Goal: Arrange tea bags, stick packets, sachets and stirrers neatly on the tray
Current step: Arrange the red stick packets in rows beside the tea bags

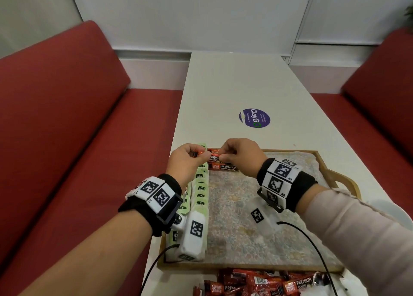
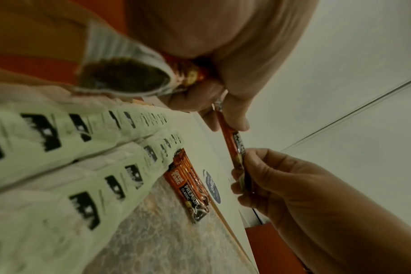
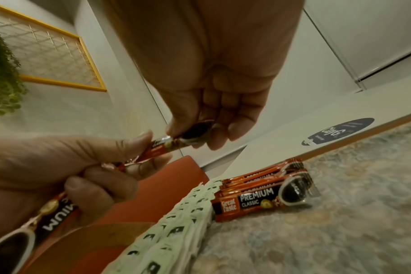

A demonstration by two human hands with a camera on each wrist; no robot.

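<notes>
A: Nearest us, off the tray, a loose pile (image 1: 263, 283) of red sticks lies on the table (image 1: 223, 83) at its near edge. It looks easy to knock off with a forearm or one of the trailing wrist cables.

B: And on the tray (image 1: 330, 175)?

A: Two rows of green tea bags (image 1: 200, 192) run up the left side, overlapped like shingles. A low wrist passing over them could ruffle the rows.

B: The hands?

A: Both are raised above the far left corner. The left hand (image 1: 186, 161) has its fingers curled round a small bunch of sticks (image 3: 56, 205). Thumb and forefinger of the right hand (image 1: 240, 156) pinch one end of a single stick (image 2: 233, 146), while the left fingertips pinch its other end.

B: So it spans the two hands.

A: Yes, in the air. If the right pulls before the left lets go, the rest of the bunch may slide out and scatter.

B: Where should it go?

A: Probably beside the laid sticks (image 1: 220, 162) at the far edge, just right of the tea bags. Dropped crooked, it would overlap them or spoil the row.
</notes>
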